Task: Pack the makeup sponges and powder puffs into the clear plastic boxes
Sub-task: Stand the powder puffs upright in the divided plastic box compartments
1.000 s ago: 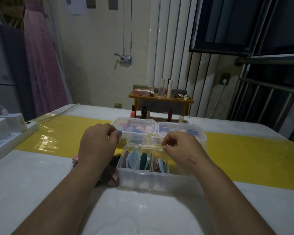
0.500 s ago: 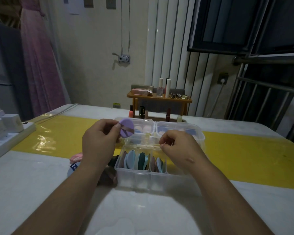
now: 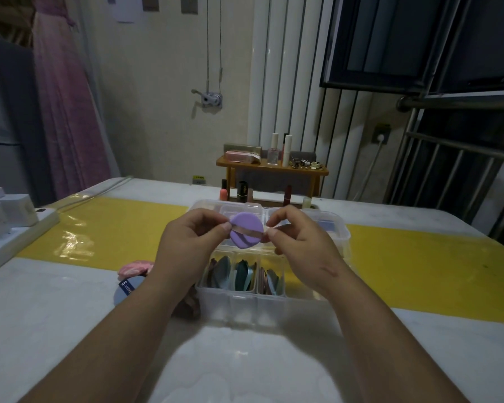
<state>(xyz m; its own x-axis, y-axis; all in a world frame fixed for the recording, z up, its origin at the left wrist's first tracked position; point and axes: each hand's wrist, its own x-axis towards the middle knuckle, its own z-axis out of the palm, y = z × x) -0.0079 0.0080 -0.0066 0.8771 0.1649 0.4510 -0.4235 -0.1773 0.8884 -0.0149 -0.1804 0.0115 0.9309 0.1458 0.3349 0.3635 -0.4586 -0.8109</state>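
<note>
Purple puff (image 3: pixel 246 234) held above rear edge of front clear box (image 3: pixel 239 306). Left hand (image 3: pixel 186 248) pinches its left rim, right hand (image 3: pixel 300 242) its right rim; fingers of both curl onto it. Box compartments hold puffs standing on edge. Just behind box: second clear box (image 3: pixel 341 234). Left of box, on table (image 3: pixel 56 315): pink puff (image 3: pixel 136 267), blue puff (image 3: pixel 127 289).

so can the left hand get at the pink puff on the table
Probably yes: the pink puff lies uncovered close beside the left hand's wrist, but that hand must first release the purple puff it pinches.
</note>
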